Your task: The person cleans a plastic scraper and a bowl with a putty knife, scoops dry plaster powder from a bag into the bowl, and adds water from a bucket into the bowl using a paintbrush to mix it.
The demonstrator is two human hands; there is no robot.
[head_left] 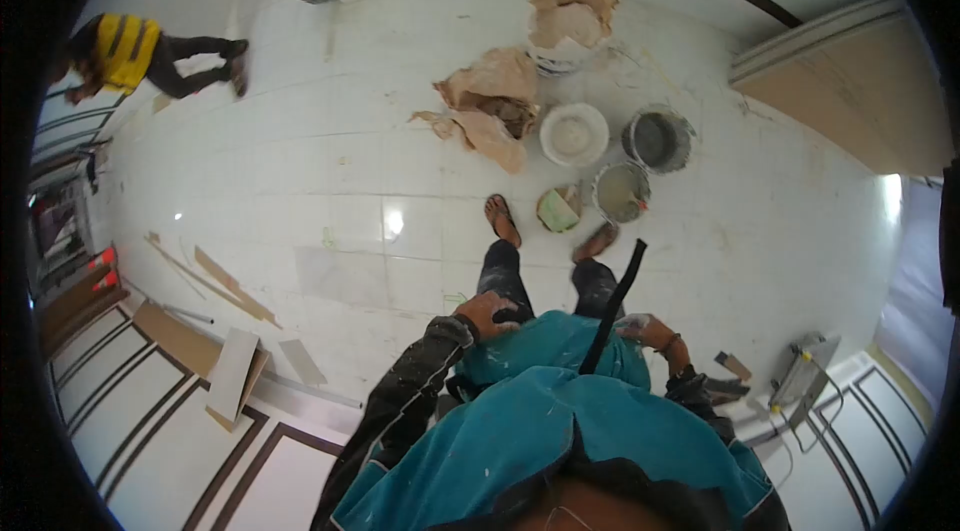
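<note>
My left hand (490, 315) rests at my left thigh, by the hem of the teal shirt (550, 346). Its fingers lie over the dark trousers and cloth, with no tool visible in them. Against my right thigh is my right hand (648, 331), whitish with dust, fingers stretched out and partly hidden by the shirt. A black strap (613, 306) hangs down from my front between the hands. On the floor by my feet lie a round green-and-white piece (558, 211) and a bucket of murky liquid (621, 193) with something orange at its rim.
Ahead stand a whitish bucket (574, 135), a grey bucket (659, 139), an open paper sack (488, 101) and a paper-topped bucket (572, 26). A person in a yellow vest (124, 51) is at far left. Board offcuts (235, 286) lie left; panels (850, 81) lean right.
</note>
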